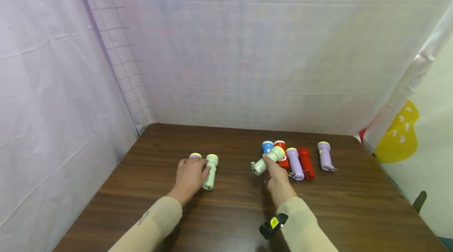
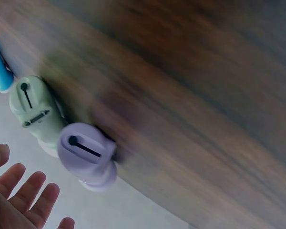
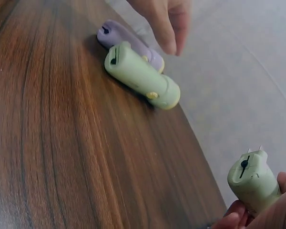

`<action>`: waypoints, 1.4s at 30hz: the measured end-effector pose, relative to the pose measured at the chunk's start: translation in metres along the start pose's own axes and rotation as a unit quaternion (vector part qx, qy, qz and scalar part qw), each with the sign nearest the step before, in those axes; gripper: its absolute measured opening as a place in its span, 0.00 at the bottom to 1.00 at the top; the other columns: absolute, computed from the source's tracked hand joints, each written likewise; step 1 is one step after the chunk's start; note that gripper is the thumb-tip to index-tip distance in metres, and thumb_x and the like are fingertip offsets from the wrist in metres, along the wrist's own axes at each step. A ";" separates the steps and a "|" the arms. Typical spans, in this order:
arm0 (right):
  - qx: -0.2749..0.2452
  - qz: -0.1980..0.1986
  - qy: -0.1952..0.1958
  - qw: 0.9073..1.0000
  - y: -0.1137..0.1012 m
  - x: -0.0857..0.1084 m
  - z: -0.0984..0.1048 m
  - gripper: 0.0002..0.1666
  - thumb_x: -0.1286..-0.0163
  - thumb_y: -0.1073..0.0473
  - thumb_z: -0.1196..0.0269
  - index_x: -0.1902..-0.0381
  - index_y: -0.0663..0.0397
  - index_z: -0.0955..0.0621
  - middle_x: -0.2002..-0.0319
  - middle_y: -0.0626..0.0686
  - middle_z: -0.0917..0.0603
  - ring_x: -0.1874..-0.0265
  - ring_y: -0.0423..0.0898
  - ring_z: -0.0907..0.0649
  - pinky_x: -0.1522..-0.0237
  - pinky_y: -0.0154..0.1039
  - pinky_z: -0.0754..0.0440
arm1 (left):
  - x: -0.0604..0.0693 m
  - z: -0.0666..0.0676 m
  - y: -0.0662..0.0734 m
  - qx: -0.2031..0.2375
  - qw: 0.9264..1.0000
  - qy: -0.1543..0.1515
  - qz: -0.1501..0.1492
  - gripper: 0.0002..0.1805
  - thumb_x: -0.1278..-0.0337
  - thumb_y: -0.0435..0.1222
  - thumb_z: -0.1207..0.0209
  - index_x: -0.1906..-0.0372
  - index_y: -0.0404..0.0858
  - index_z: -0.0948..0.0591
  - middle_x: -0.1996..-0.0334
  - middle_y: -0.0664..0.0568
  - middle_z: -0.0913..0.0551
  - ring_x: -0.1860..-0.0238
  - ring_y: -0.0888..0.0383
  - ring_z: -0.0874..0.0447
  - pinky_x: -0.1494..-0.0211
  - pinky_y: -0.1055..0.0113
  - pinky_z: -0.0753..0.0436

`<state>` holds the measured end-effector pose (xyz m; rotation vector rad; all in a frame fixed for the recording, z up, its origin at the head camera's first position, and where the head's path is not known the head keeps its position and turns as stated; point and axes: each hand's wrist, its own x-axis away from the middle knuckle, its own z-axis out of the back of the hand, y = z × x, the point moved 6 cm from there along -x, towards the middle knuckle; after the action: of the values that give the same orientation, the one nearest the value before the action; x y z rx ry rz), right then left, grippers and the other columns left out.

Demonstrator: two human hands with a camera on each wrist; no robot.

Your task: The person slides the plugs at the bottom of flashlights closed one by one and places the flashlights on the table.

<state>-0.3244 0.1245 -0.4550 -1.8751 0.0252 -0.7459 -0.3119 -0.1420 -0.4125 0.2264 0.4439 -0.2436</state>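
Currently, above the worktop [image 1: 226, 220], I'm hovering my left grip [image 1: 189, 175], released, by the lying green flashlight [image 3: 139, 76]; my right grip [image 1: 277, 181] is grasping another green flashlight [image 3: 251, 180] rightward, its long axis slanting far-right to near-left, plug end leftward.

- Head view: high behind left fingers [image 2: 28, 192] and right fingers [image 3: 233, 215], facing forward-down
- Wrist views: close beside each; both share lavender flashlight [image 2: 83, 149]

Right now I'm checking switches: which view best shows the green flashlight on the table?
The right wrist view: the green flashlight appears large, side-on, yellow button visible. The head view shows it small, beside the left hand; left wrist shows mostly its slotted end.
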 end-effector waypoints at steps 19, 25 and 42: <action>0.030 -0.003 -0.041 0.999 0.002 0.011 -0.017 0.23 0.40 0.45 0.27 0.63 0.51 0.27 0.85 0.43 0.22 0.85 0.36 0.26 0.82 0.32 0.37 | -0.002 0.004 0.027 -0.005 0.998 0.040 -0.053 0.13 0.43 0.47 0.32 0.58 0.44 0.13 0.58 0.52 0.13 0.55 0.53 0.15 0.46 0.51 0.24; 0.023 0.011 -0.040 0.999 0.005 0.016 -0.021 0.24 0.41 0.43 0.27 0.63 0.52 0.26 0.83 0.44 0.22 0.83 0.39 0.24 0.82 0.34 0.37 | -0.001 0.008 0.042 0.005 0.996 0.058 -0.072 0.16 0.44 0.49 0.32 0.56 0.45 0.12 0.56 0.53 0.13 0.54 0.53 0.15 0.47 0.52 0.24; 0.022 0.005 -0.041 0.999 0.011 0.030 -0.035 0.27 0.43 0.38 0.27 0.66 0.51 0.24 0.84 0.45 0.22 0.84 0.39 0.24 0.81 0.33 0.36 | 0.002 0.012 0.080 0.055 0.973 0.173 -0.141 0.20 0.52 0.53 0.29 0.59 0.43 0.12 0.66 0.56 0.14 0.64 0.57 0.15 0.57 0.57 0.23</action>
<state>-0.3147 0.0801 -0.4411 -1.8606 -0.0333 -0.6572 -0.2828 -0.0701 -0.3901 0.3170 0.8118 -0.5117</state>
